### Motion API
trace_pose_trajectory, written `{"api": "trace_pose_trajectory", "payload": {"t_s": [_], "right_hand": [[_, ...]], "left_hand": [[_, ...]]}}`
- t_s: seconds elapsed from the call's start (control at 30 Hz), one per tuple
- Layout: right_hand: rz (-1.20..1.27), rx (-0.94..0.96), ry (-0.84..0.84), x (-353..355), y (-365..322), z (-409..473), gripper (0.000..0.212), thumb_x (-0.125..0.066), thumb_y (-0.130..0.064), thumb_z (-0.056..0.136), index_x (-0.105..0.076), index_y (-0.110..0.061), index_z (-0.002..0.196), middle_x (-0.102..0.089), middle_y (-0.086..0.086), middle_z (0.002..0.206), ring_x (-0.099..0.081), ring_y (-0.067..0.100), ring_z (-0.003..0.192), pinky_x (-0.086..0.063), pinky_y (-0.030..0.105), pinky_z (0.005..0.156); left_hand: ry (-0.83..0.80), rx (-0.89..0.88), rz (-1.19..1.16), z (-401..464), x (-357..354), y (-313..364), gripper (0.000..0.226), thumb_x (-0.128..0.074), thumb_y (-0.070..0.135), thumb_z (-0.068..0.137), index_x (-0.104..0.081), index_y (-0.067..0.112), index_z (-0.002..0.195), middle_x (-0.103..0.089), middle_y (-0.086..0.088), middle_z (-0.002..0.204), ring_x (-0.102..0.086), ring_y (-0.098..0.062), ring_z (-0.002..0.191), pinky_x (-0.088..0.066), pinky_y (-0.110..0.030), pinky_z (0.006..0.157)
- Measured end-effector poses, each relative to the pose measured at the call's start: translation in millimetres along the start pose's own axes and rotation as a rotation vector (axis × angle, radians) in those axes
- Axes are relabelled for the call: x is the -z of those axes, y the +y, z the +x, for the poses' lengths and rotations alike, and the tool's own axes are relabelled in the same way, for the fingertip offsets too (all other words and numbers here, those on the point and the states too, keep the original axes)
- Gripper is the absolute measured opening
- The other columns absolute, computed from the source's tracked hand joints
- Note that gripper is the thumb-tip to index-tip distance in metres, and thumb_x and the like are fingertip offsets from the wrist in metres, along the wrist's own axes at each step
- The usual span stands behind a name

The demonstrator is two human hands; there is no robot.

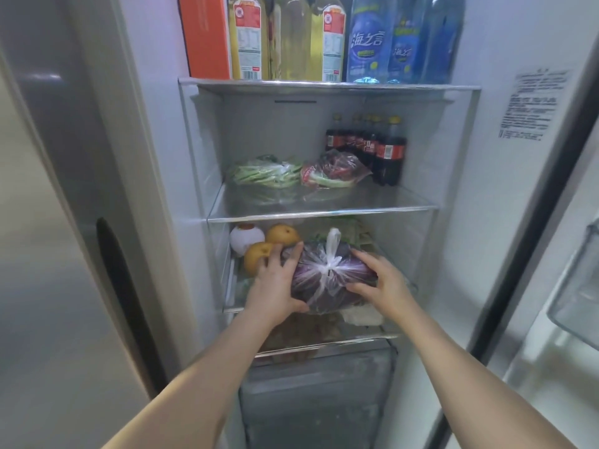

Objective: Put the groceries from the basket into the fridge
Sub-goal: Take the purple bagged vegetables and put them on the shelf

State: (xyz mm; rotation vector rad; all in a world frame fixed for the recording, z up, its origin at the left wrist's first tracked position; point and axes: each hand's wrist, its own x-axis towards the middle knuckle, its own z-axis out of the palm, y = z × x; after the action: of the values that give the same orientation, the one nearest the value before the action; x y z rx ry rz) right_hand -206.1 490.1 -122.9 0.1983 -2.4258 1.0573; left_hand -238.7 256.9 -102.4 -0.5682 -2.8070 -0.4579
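Observation:
A purple cabbage in a knotted clear plastic bag [327, 277] rests at the front of the lower glass shelf [228, 306] of the open fridge. My left hand [275, 283] grips its left side and my right hand [382, 283] grips its right side. Behind my left hand lie two yellow-brown pears [282, 234] and a white-wrapped round fruit [246, 236]. Leafy greens [353, 234] sit behind the bag, partly hidden. The basket is out of view.
The middle shelf [324, 212] holds bagged green beans [265, 175], a bag of red vegetables [334, 171] and several cola bottles [382, 150]. Oil bottles [249, 37], an orange box [204, 34] and blue bottles [369, 40] stand on top. A drawer [317, 393] lies below; the fridge door [551, 254] is right.

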Motion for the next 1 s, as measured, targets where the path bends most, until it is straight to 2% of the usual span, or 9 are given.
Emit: {"api": "trace_pose_trajectory", "payload": {"t_s": [0.1, 0.27, 0.4, 0.47, 0.6, 0.67, 0.83, 1.0], "right_hand": [[-0.022, 0.015, 0.040, 14, -7, 5, 0.074, -0.085, -0.018, 0.068, -0.054, -0.022, 0.134, -0.055, 0.005, 0.119, -0.054, 0.014, 0.108, -0.032, 0.002, 0.091], [-0.065, 0.025, 0.059, 32, -17, -3, 0.074, -0.083, -0.020, 0.069, -0.051, -0.022, 0.136, -0.055, 0.003, 0.124, -0.052, 0.014, 0.113, -0.036, 0.021, 0.098], [-0.059, 0.009, 0.091, 43, -21, -16, 0.073, -0.084, -0.018, 0.069, -0.052, -0.023, 0.135, -0.054, -0.002, 0.126, -0.051, 0.013, 0.116, -0.033, 0.014, 0.097], [-0.041, 0.007, 0.117, 52, -23, -20, 0.074, -0.084, -0.017, 0.068, -0.052, -0.027, 0.134, -0.054, -0.003, 0.126, -0.052, 0.014, 0.118, -0.034, 0.017, 0.100], [0.000, 0.006, 0.177, 71, -40, -20, 0.074, -0.084, -0.015, 0.068, -0.052, -0.026, 0.134, -0.054, -0.007, 0.129, -0.053, 0.007, 0.117, -0.033, 0.003, 0.095], [0.012, 0.029, 0.208, 80, -53, -14, 0.073, -0.083, -0.014, 0.070, -0.052, -0.026, 0.135, -0.054, -0.009, 0.128, -0.053, 0.004, 0.114, -0.035, 0.002, 0.093], [0.005, 0.119, 0.229, 93, -85, 24, 0.073, -0.082, -0.020, 0.073, -0.050, -0.026, 0.138, -0.055, -0.005, 0.132, -0.053, 0.009, 0.119, -0.041, 0.026, 0.103], [-0.059, 0.150, 0.184, 83, -102, 80, 0.072, -0.081, -0.027, 0.074, -0.048, -0.030, 0.138, -0.056, -0.001, 0.129, -0.053, 0.014, 0.117, -0.041, 0.033, 0.104]], "left_hand": [[0.033, -0.028, 0.025, 6, 12, 10, 0.123, -0.083, 0.049, 0.061, 0.002, 0.039, 0.149, -0.002, 0.000, 0.155, -0.015, -0.038, 0.137, -0.036, -0.050, 0.104], [0.060, -0.089, 0.012, 3, 23, 22, 0.124, -0.085, 0.047, 0.060, 0.000, 0.038, 0.149, -0.004, 0.002, 0.153, -0.023, -0.034, 0.131, -0.040, -0.047, 0.100], [0.074, -0.137, 0.000, -4, 30, 33, 0.122, -0.085, 0.045, 0.061, 0.000, 0.038, 0.149, -0.004, 0.002, 0.154, -0.019, -0.031, 0.133, -0.040, -0.045, 0.100], [0.085, -0.169, -0.006, -6, 36, 40, 0.121, -0.085, 0.045, 0.061, -0.002, 0.038, 0.149, -0.004, 0.002, 0.153, -0.018, -0.030, 0.131, -0.041, -0.043, 0.098], [0.164, -0.237, -0.012, -5, 58, 52, 0.118, -0.086, 0.043, 0.061, -0.006, 0.037, 0.149, -0.005, 0.002, 0.153, -0.020, -0.030, 0.129, -0.040, -0.042, 0.098], [0.216, -0.262, 0.005, -1, 74, 54, 0.119, -0.086, 0.043, 0.061, -0.006, 0.037, 0.149, -0.005, 0.002, 0.153, -0.019, -0.029, 0.129, -0.040, -0.043, 0.098], [0.316, -0.252, -0.006, 22, 117, 48, 0.120, -0.087, 0.041, 0.057, -0.009, 0.040, 0.148, -0.006, 0.004, 0.153, -0.016, -0.029, 0.133, -0.039, -0.047, 0.100], [0.292, -0.118, -0.031, 53, 142, 29, 0.120, -0.088, 0.037, 0.057, -0.010, 0.042, 0.148, -0.007, 0.003, 0.154, -0.018, -0.032, 0.133, -0.035, -0.049, 0.106]]}}
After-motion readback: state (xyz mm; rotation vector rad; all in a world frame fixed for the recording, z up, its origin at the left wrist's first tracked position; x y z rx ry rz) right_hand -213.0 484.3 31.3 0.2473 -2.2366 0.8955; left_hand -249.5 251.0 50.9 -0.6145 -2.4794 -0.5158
